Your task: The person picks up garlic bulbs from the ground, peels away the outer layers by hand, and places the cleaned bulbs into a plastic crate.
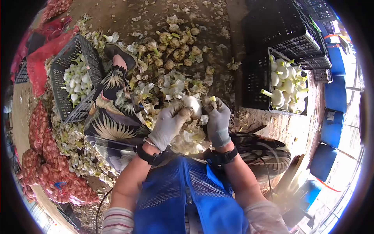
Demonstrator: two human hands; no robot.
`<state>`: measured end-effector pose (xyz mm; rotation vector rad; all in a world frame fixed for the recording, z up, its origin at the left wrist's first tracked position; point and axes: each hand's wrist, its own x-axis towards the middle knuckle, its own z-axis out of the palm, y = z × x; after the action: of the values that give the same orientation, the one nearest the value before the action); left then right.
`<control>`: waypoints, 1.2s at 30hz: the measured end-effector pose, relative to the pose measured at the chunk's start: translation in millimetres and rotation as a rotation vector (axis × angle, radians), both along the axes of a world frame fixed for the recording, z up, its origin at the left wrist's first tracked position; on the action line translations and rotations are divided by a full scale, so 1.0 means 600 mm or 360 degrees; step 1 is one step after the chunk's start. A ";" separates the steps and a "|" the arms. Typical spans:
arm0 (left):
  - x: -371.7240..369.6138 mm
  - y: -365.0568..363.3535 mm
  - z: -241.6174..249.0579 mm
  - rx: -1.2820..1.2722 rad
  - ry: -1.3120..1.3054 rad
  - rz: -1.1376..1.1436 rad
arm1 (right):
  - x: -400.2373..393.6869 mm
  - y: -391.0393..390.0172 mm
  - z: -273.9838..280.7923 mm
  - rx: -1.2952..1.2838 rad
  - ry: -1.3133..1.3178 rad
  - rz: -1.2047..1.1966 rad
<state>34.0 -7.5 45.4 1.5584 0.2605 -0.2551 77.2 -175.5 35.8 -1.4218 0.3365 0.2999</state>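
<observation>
A white garlic bulb [192, 106] is held between my two gloved hands, above the litter of skins. My left hand [168, 121] is closed around its left side, with the thumb along the bulb. On the other side, my right hand [219, 120] has its fingers pinched at the stem end, and a pale cut stem [212, 99] shows at the fingertips. Its exact grip is partly hidden. Loose papery garlic skins [191, 138] lie below and between the hands. Just beyond them is a heap of dirty, unpeeled garlic bulbs [177, 45] on the ground.
A black crate [64, 105] of small white bulbs stands tilted at left. At right, another crate [271, 107] holds white garlic with stems [286, 85], beside stacked black crates [284, 29]. Red mesh sacks [54, 171] lie at left. My patterned trouser leg [113, 117] borders the heap.
</observation>
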 end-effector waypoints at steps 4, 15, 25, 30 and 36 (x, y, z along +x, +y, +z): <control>-0.006 -0.011 0.015 0.0239 -0.0069 -0.0039 | -0.001 -0.028 -0.005 0.0604 0.0183 0.0140; -0.034 0.047 -0.072 0.0660 -0.0118 0.0101 | 0.007 -0.065 -0.032 0.1032 0.0380 -0.0235; 0.003 0.034 -0.063 0.0716 0.0075 -0.0404 | 0.125 -0.166 0.088 0.0200 -0.0778 -0.0768; 0.005 0.034 -0.099 0.0824 -0.0019 -0.0255 | 0.270 -0.481 0.092 -0.1497 -0.1211 -0.1267; 0.009 0.054 -0.134 0.0647 0.0207 -0.0078 | 0.304 -0.487 0.107 -0.2692 -0.1088 -0.0471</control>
<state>39.6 25.1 -35.2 1.9544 0.3944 -0.3585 259.8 -467.6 100.3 -2.9143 0.1777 -0.9675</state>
